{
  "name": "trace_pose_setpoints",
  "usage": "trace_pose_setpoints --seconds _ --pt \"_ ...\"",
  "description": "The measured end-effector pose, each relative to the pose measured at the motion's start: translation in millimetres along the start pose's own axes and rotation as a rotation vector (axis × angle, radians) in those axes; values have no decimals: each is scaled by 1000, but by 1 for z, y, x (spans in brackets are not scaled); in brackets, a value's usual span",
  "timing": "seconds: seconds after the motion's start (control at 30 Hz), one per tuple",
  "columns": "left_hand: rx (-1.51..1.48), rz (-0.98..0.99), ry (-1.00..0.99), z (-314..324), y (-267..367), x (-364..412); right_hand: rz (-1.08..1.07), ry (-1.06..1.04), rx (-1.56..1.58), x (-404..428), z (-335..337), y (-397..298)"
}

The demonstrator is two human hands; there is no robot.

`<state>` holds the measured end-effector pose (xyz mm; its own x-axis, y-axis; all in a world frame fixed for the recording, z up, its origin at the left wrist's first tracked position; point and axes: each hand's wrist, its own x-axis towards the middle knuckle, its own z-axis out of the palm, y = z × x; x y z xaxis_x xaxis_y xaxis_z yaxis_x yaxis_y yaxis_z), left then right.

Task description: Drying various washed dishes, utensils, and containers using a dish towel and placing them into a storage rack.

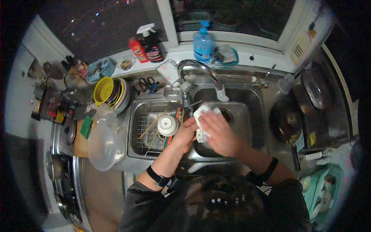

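Over the near left part of the right sink basin [249, 116], my left hand [185, 134] grips a small pale item [200, 135], mostly covered, so its kind cannot be told. My right hand [216, 130] is blurred and presses a white cloth or paper [203, 111] from above. The chrome faucet [200, 65] arches just beyond my hands, and no water stream shows. In the left basin a white bowl [167, 125] lies upside down on a wire rack [145, 116], with chopsticks [153, 124] around it.
Stacked colanders and bowls [104, 90] and a clear plastic bowl [105, 147] stand left of the sink. A dark frying pan [286, 120] lies on the right. On the sill are a blue pump bottle [203, 45], a spray bottle [153, 47] and a red bottle [138, 50].
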<state>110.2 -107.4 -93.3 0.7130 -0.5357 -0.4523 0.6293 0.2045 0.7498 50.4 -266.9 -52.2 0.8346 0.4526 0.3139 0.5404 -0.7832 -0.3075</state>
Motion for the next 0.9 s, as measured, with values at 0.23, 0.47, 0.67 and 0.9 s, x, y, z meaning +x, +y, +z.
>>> trace_pose_setpoints --seconds 0.23,0.47,0.67,0.9 --pt "97 176 -103 57 -11 10 139 118 -90 -32 -20 11" --pt "351 340 -231 99 -17 -4 442 498 623 -50 -24 60" --pt "511 422 -364 105 -19 -15 621 392 1509 -84 8 113" --pt "789 669 -300 89 -23 -4 165 242 475 -88 -34 68"
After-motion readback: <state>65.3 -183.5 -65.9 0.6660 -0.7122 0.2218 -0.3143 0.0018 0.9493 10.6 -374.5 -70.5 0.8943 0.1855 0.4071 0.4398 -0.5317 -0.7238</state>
